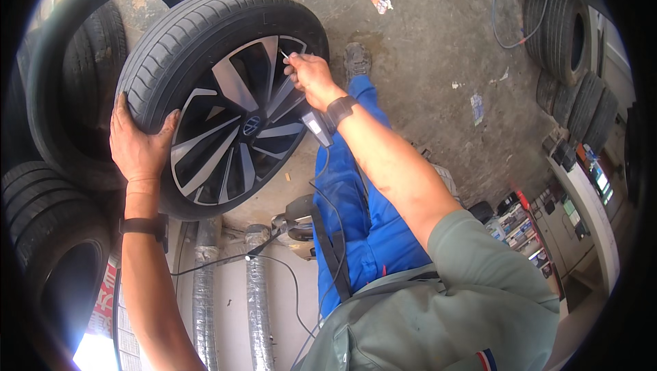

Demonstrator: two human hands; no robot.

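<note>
A car wheel (251, 125) with a black tyre and a black-and-silver spoked rim stands tilted in front of me, its outer face toward me. My left hand (142, 144) grips the tyre at its left side, thumb on the sidewall and fingers over the tread. At the rim's upper right, my right hand (311, 78) is closed in a pinch. A small, thin, pale piece (283, 54) sticks out from its fingertips near the rim's edge. I cannot tell whether it touches the wheel. The inner fingers of this hand are partly hidden.
Several loose tyres (55, 217) crowd the left side, and more tyres (561, 35) stand at the far right. A small grey box with a cable (317, 128) hangs by my right wrist. Foil-wrapped pipes (260, 302) lie below. Scraps of litter (382, 5) dot the concrete floor.
</note>
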